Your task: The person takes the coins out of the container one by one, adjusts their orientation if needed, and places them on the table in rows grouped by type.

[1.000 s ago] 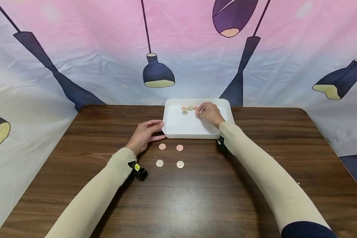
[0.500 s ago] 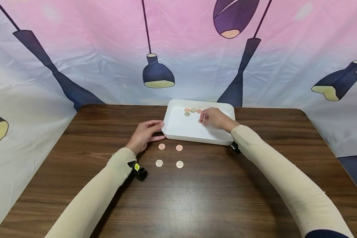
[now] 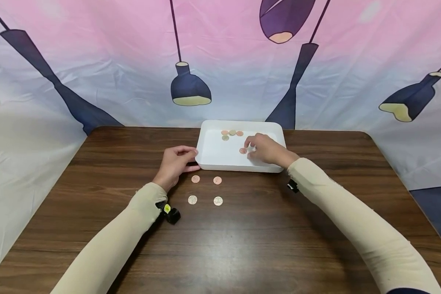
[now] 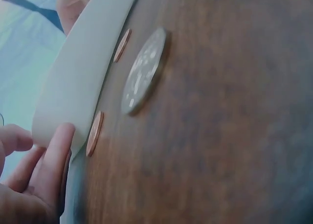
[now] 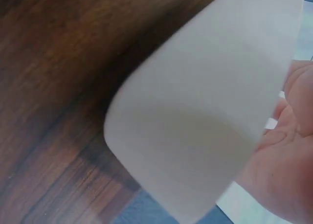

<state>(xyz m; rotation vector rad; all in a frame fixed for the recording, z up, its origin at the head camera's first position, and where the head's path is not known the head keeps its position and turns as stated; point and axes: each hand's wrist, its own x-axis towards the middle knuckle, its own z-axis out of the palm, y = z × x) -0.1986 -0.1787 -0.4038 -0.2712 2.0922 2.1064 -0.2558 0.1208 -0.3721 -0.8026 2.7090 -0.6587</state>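
A white tray [image 3: 220,161] stands at the table's far edge. My left hand [image 3: 173,165] holds its left front corner, thumb at the rim; in the left wrist view a finger [image 4: 57,145] lies against the outer wall. Inside the tray, a copper-coloured coin [image 3: 243,150] lies flat by my right hand [image 3: 266,149]. That hand's thumb and fingers are bent and spread apart, close to the coin's right side. Copper and pale coins [image 3: 232,132] sit together near the tray's back wall. In the right wrist view the tray wall [image 5: 186,106] hides the coins.
On the table in front of the tray lie two copper coins [image 3: 217,180] and, nearer, two silver coins [image 3: 218,201]. A printed cloth [image 3: 147,81] hangs right behind the dark wooden table [image 3: 235,253].
My right hand has drawn the copper coin forward, away from the others, and its fingers have parted from it. The tray swung slightly askew, then came back straight.
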